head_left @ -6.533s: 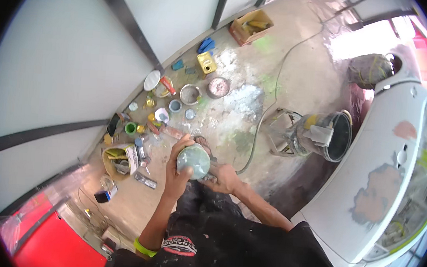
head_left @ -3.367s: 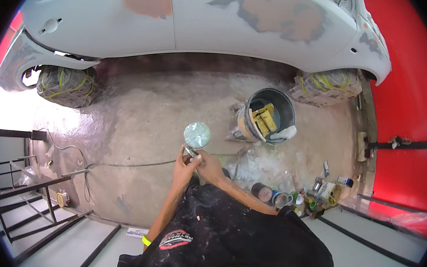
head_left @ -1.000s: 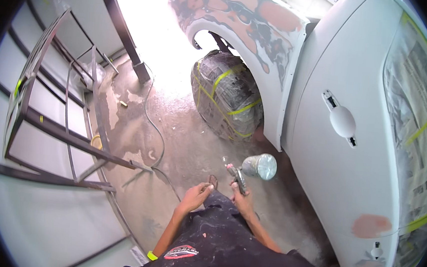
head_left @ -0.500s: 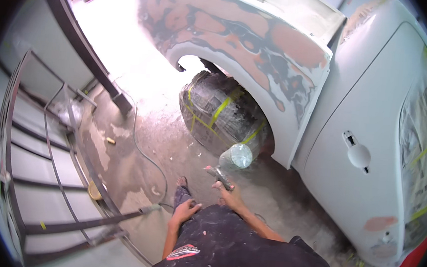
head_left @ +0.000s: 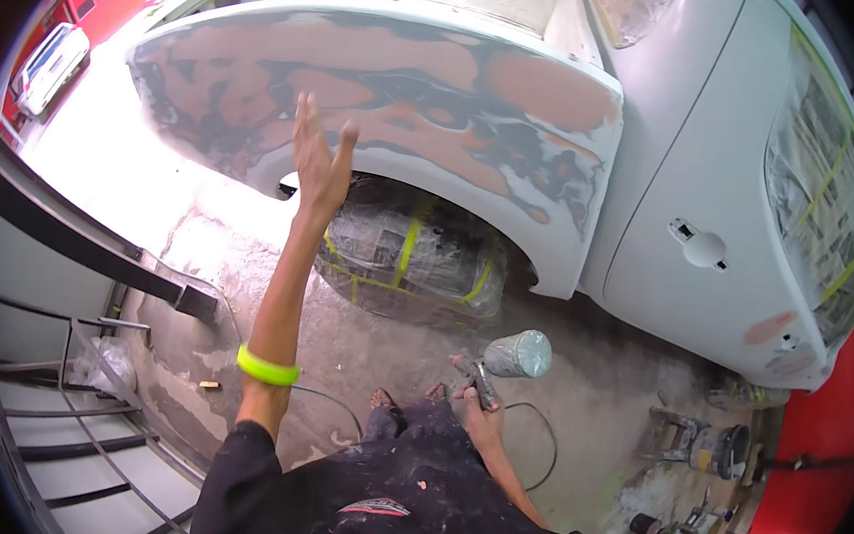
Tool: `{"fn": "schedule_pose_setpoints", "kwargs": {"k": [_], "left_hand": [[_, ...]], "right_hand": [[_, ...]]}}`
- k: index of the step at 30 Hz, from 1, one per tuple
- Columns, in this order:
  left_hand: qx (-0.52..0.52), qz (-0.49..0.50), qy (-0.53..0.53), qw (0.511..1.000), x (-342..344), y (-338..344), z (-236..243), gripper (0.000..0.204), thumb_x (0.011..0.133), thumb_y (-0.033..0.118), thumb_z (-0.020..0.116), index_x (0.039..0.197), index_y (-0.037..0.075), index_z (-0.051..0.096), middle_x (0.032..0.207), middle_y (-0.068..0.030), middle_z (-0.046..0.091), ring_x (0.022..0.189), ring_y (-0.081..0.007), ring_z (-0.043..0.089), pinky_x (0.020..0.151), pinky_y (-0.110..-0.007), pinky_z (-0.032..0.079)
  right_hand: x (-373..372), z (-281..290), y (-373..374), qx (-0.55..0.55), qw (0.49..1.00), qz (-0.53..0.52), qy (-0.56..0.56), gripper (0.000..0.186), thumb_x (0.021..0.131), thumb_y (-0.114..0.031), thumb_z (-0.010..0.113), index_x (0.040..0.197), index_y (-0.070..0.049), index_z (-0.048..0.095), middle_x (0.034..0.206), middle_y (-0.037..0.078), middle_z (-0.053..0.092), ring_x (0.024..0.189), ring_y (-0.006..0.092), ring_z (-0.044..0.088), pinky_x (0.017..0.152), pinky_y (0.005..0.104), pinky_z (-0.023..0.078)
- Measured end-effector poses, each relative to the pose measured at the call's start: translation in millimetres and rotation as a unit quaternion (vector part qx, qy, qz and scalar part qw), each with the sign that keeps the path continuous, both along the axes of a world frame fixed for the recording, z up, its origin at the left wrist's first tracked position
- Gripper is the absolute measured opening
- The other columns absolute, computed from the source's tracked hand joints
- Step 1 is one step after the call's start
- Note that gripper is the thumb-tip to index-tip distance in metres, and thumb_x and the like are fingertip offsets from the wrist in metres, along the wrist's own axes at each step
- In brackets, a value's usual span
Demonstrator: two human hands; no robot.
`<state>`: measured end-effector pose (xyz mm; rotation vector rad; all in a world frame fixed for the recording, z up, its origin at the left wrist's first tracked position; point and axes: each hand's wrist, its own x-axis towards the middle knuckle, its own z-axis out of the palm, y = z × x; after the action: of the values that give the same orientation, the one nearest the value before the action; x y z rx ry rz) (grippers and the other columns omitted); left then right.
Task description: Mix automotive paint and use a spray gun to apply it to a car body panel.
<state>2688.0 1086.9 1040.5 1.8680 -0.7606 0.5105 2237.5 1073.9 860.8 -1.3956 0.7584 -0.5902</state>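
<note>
My right hand (head_left: 480, 422) is wrapped round the grip of a spray gun (head_left: 479, 377), whose pale translucent cup (head_left: 518, 355) points toward the far right, low over the floor. My left hand (head_left: 321, 163) is raised with fingers stretched out, in front of the side panel (head_left: 550, 106) of a pickup bed, above the wheel arch. Whether it touches the panel I cannot tell. Patches of pinkish filler, grey and white cover that panel. Under the arch sits a wheel (head_left: 378, 248) wrapped in plastic and newspaper with yellow tape. A yellow-green band (head_left: 267, 368) circles my left forearm.
The white door (head_left: 664, 185) and its masked window (head_left: 826, 168) stand at the right. An air hose (head_left: 551, 448) loops on the floor. A metal rack (head_left: 47, 378) is at the left, below a dark post (head_left: 79, 225). Tools and a bucket (head_left: 723, 451) lie at the lower right.
My left hand has risen from my thigh to in front of the panel, fingers now stretched out. The spray gun has shifted right and slightly nearer. The whole view has turned.
</note>
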Motion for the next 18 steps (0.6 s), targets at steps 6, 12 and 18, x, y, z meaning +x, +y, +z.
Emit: {"fn": "schedule_pose_setpoints", "kwargs": {"k": [6,12,18], "left_hand": [[0.092,-0.046,-0.186,0.977,-43,-228,22,0.106,0.094,0.058,0.060,0.163,-0.004,0.010,0.171,-0.0248,0.005,0.160,-0.0364,-0.001,0.128,-0.052,-0.005],[0.234,-0.179,-0.452,0.842,-80,-243,-14,0.094,0.094,0.063,0.057,0.166,0.017,0.020,0.174,-0.0103,0.010,0.161,-0.0300,0.002,0.128,-0.052,0.002],[0.052,0.081,-0.214,0.972,79,-129,18,0.093,0.092,0.069,0.053,0.165,0.019,0.026,0.172,-0.0167,0.013,0.159,-0.0395,0.007,0.126,-0.056,0.003]], "right_hand": [[2,6,12,0.037,0.997,-0.058,0.016,0.026,0.104,-0.029,0.063,0.111,-0.005,0.067,0.090,0.003,0.074,0.049,0.0014,0.044,0.044,0.0214,0.033],[9,7,6,0.091,0.994,-0.033,0.048,0.030,0.101,-0.035,0.067,0.109,-0.006,0.066,0.089,0.006,0.074,0.047,0.0024,0.044,0.041,0.0223,0.031],[5,-4,-1,0.097,0.991,-0.076,0.044,0.032,0.099,-0.037,0.070,0.108,-0.007,0.066,0.088,0.006,0.073,0.045,0.0035,0.043,0.039,0.0242,0.029]]}}
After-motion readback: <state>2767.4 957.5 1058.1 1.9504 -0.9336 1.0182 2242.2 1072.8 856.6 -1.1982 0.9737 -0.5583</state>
